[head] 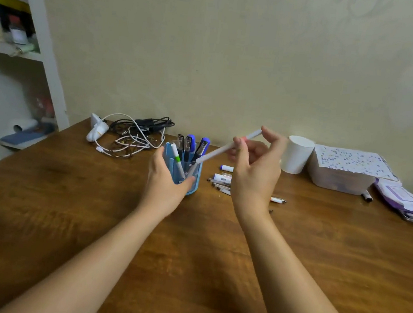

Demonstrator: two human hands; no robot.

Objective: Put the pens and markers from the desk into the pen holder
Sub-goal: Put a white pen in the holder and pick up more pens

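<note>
over the desk, left hand [165,177] grips pen holder [193,178]; right hand [256,167] pinches white pen [217,153].

A white pen [223,150] slants tip-down into the blue pen holder [192,175]; several loose pens [220,185] lie just right of it.

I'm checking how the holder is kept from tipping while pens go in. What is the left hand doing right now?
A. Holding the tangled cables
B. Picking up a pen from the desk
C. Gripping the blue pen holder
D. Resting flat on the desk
C: the left hand is wrapped around the side of the blue pen holder, while the right hand lowers a white pen into it.
</note>
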